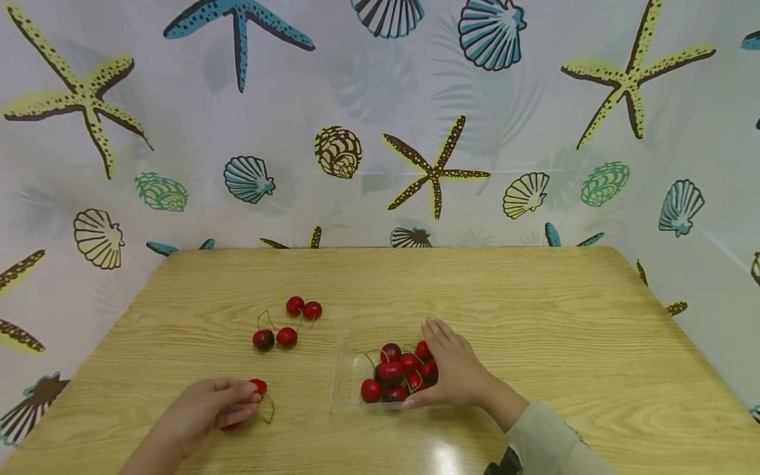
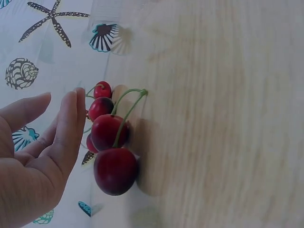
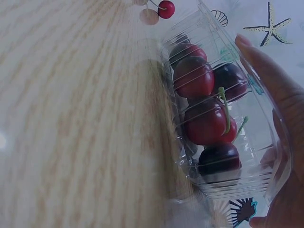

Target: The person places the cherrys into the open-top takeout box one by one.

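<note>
- Our left hand (image 1: 204,409) lies near the front left corner of the desk (image 1: 534,297), fingers loosely extended over a stemmed pair of cherries (image 1: 258,387). In the left wrist view the fingertips (image 2: 76,102) stand just beside that pair (image 2: 111,152), not curled round it, so we read the hand as open and only touching or nearly touching.
- Our right hand (image 1: 454,369) rests flat against the right wall of the clear tray (image 1: 344,376), near the middle of the front edge, fingers straight, steadying rather than gripping it. The tray holds a heap of cherries (image 1: 399,376).
- Four more loose cherries (image 1: 287,323) lie in two pairs towards the middle of the desk, left of the tray and well apart from both hands.
- Risks, as we judge them: the pair could roll off from under straight fingers, or a stem could snap if we pull on one fruit; the light tray could slide or tip if the right hand presses sideways, spilling the heap.
- The head view shows the whole layout but hides the second cherry under the hand; the left wrist view shows both fruits and their joined stems (image 2: 128,102).
- The right wrist view shows the tray's ribbed wall (image 3: 256,95) and the palm against it, which the head view cannot resolve.
</note>
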Motion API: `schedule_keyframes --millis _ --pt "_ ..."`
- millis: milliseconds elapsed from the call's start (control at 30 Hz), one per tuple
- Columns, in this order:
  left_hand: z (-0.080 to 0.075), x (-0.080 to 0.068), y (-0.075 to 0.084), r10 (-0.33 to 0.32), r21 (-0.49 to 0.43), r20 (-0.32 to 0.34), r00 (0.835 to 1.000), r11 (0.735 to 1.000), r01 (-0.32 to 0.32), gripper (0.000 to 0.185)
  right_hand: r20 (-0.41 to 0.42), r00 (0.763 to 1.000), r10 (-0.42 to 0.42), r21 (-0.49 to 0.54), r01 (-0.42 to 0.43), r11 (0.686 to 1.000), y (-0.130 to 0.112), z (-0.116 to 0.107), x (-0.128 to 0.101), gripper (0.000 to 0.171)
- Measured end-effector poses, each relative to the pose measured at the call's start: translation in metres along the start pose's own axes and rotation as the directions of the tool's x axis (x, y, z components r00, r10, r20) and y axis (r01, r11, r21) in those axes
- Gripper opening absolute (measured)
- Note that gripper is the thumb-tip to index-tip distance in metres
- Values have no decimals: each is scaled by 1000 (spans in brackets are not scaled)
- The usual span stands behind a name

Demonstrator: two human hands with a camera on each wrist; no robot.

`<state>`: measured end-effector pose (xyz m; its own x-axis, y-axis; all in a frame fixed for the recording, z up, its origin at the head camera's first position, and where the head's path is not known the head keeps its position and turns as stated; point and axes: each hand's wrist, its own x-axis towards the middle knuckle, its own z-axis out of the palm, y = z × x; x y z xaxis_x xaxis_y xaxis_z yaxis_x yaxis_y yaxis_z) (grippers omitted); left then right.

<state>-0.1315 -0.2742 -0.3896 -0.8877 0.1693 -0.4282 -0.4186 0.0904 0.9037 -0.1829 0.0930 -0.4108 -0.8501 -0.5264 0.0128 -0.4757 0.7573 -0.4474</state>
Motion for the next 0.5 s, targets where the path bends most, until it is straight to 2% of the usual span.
schedule_keyframes --millis 300,500 --pt "4 -6 -13 -36 27 -10 999 999 36 33 -1 1000 3 -6 -3 1000 0 -1 0 121" --pt "4 -9 -18 -61 23 -3 998 998 61 28 -6 1000 -6 -10 6 1000 0 1 1 121"
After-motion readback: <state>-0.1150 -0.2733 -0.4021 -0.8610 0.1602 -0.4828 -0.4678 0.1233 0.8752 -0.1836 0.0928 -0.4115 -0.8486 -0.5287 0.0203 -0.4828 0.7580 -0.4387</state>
